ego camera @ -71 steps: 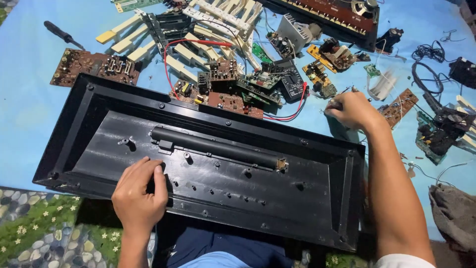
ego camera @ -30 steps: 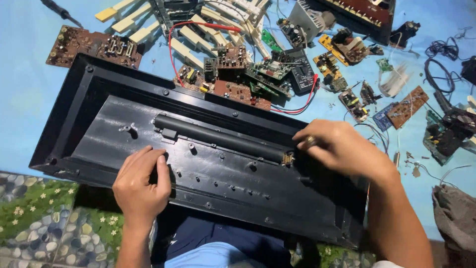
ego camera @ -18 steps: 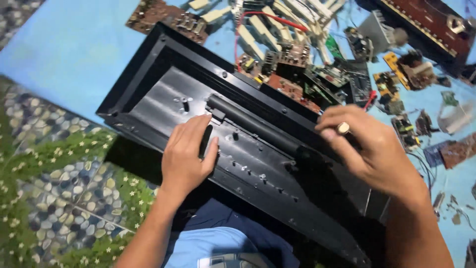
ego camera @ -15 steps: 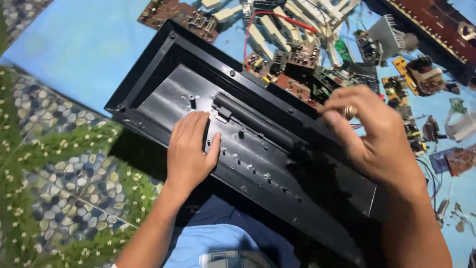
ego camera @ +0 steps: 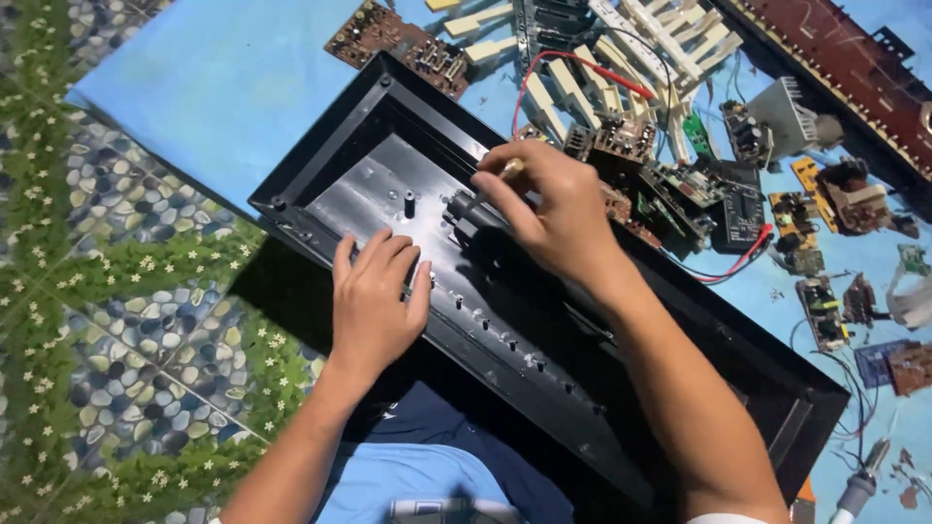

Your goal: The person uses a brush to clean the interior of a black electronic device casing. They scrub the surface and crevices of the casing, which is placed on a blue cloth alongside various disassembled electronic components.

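A small brass-coloured part [ego camera: 512,169] is pinched in the right hand [ego camera: 549,209] at 12 o'clock of the black ribbed bar [ego camera: 473,215], whose long axis runs 10-to-4 inside the long black plastic keyboard shell [ego camera: 320,175], while the left hand [ego camera: 374,296] is pressed flat and open at 7 o'clock.

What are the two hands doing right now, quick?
Left hand: open, resting flat on the black casing.
Right hand: closed, fingertips pinching a small brass-coloured part above the casing.

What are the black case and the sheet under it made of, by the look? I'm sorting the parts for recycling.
The black case looks like moulded plastic, semi-gloss: it has sharp ribs, moulded screw posts and soft glare on its floor, where the left hand presses flat. The blue sheet looks like thin plastic or coated fabric, matt and smooth with faint creases; which of the two I cannot tell.
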